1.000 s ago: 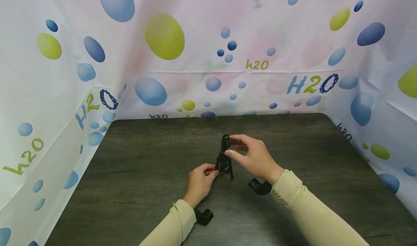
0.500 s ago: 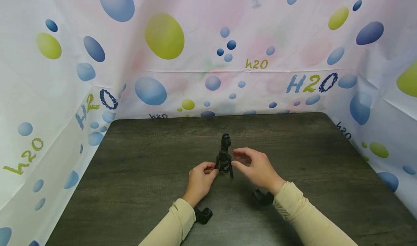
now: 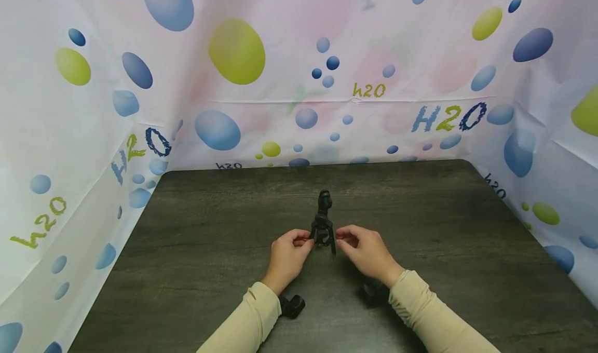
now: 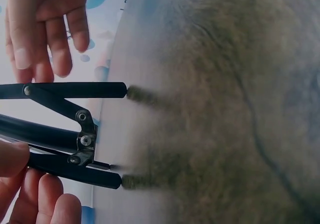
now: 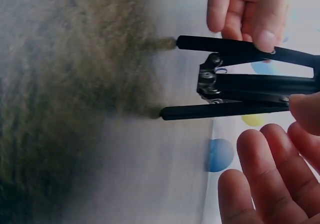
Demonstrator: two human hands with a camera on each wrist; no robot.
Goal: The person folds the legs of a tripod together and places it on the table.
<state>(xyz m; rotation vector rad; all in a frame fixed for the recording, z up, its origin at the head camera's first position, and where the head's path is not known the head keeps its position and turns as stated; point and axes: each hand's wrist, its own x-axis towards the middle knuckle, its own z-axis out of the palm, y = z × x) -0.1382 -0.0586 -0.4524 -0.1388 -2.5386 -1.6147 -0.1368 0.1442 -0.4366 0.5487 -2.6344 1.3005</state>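
A small black tripod (image 3: 322,220) stands upright at the middle of the table, its rounded head on top and its legs partly spread. My left hand (image 3: 287,257) pinches the left leg (image 4: 75,171) between thumb and fingers. On the other side, my right hand (image 3: 369,252) is close at the right leg (image 5: 230,111); its thumb (image 5: 306,114) overlaps that leg in the right wrist view, while its fingers lie loosely bent below, apart from it. Metal hinges (image 4: 86,140) join the legs to the centre column in the left wrist view.
The dark wood-look table (image 3: 210,213) has a white curtain (image 3: 280,93) with blue and green spots behind it and at its sides. A black wrist-worn device (image 3: 293,307) juts from the left cuff, and another (image 3: 374,293) from the right.
My right hand has left the tripod's head and moved down to the right leg. My left hand has stayed on the left leg; the legs stand slightly wider.
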